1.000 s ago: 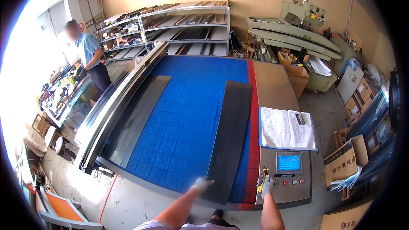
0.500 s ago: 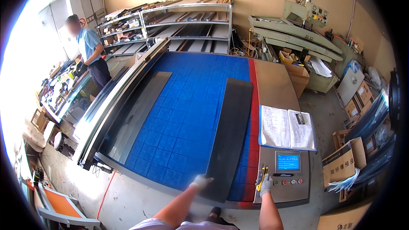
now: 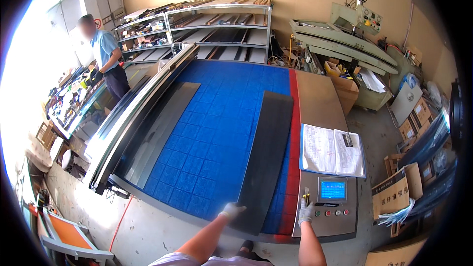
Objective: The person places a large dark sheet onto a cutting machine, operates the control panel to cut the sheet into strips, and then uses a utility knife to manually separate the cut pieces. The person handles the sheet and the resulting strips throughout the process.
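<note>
A long dark grey sheet (image 3: pixel 268 152) lies on the blue mat of a large cutting table (image 3: pixel 217 113). My gloved left hand (image 3: pixel 230 211) is at the left edge of its near end, fingers stretched onto the sheet. My gloved right hand (image 3: pixel 305 212) is over the metal control panel (image 3: pixel 320 224) at the table's right, closed at the near end of a slim yellow tool (image 3: pixel 306 197). The tool's exact kind is too small to tell. Just right of that hand are a lit blue screen (image 3: pixel 333 189) and several round buttons (image 3: pixel 328 213).
An open folder of papers (image 3: pixel 325 150) lies beyond the screen. A long gantry (image 3: pixel 143 118) spans the table's left side, beside another dark sheet (image 3: pixel 162 133). A person (image 3: pixel 105 54) stands at a cluttered bench far left. Cartons (image 3: pixel 394 192) stand on the right.
My right hand has shifted slightly on the panel, and the yellow tool now shows mainly beyond its fingertips. My left hand and the dark sheet stay put.
</note>
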Demonstrator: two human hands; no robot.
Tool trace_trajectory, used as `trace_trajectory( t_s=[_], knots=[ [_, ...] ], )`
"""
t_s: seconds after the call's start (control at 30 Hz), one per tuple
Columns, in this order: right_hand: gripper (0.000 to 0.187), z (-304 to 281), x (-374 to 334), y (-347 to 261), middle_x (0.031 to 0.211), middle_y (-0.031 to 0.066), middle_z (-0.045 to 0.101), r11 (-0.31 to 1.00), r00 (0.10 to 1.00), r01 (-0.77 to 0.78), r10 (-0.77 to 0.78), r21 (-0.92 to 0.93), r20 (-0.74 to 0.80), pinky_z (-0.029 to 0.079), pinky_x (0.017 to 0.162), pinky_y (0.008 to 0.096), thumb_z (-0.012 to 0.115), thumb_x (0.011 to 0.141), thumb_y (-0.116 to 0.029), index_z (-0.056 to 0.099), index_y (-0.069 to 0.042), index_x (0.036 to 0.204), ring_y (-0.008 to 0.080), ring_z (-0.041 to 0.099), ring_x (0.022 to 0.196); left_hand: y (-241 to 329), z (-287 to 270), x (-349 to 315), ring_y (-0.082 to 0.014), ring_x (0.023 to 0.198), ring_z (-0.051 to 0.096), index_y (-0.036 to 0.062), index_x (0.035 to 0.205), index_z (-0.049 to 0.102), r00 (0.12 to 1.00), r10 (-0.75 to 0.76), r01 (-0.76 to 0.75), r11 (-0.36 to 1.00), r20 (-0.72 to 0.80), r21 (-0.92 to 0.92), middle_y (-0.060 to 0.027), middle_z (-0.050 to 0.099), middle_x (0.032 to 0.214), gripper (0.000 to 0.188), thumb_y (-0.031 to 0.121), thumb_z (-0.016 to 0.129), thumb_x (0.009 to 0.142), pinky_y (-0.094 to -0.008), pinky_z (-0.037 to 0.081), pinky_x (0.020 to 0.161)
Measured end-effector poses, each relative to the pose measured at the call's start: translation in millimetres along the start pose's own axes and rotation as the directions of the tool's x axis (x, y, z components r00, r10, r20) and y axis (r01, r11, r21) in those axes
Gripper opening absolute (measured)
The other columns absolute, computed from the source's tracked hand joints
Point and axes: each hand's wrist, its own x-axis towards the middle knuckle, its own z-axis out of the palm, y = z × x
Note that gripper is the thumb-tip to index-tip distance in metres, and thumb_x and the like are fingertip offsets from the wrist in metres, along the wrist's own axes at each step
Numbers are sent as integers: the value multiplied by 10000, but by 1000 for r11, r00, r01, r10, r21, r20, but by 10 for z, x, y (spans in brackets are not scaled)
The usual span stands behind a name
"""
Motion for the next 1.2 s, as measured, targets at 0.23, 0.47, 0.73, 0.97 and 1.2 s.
trace_trajectory(
  t_s=[0.23, 0.47, 0.73, 0.97, 1.2],
  knots=[
    [385, -118, 27, -300, 1027, 248, 646, 965, 999, -11, -3, -264, -52, 509, 802, 485, 739, 812, -264, 586, 12, 1032, 438, 636, 933, 286, -30, -218, -179, 865, 665, -28, 1108, 702, 999, -51, 51, 999, -13, 13, -87, 723, 991, 417, 294, 773, 852, -331, 528, 790],
    [403, -262, 36, -476, 1108, 198, 608, 792, 996, 36, -78, -610, -43, 483, 879, 474, 788, 748, -244, 608, -32, 1040, 380, 589, 1052, 243, -32, -210, -170, 858, 677, -16, 1115, 708, 996, -83, 84, 995, 34, -56, -86, 732, 992, 381, 260, 763, 858, -325, 538, 778],
    [474, -161, 173, -445, 1091, 157, 599, 778, 990, -10, -79, -629, -115, 477, 871, 449, 794, 763, -259, 548, -75, 1124, 343, 584, 1037, -234, 33, 143, -171, 863, 676, 4, 1142, 702, 999, 25, -24, 999, -47, 31, -82, 733, 1009, 376, 255, 752, 866, -325, 538, 789],
    [464, -365, 107, -668, 1158, 195, 567, 849, 992, -1, -65, -528, -107, 474, 895, 469, 748, 819, -252, 533, -58, 1182, 381, 568, 1073, 165, -20, -137, -177, 837, 674, -3, 1143, 698, 999, -38, 38, 999, 1, 15, -79, 730, 988, 385, 259, 753, 866, -335, 542, 768],
    [377, -681, -256, 273, 1264, 229, 515, 967, 916, -32, -72, -251, -395, 441, 910, 516, 598, 934, -226, 525, -49, 1259, 425, 528, 1139, 618, -94, -404, -176, 826, 678, -16, 1114, 709, 991, -115, 120, 989, 63, -82, -83, 734, 979, 367, 252, 757, 867, -334, 545, 768]
  ],
)
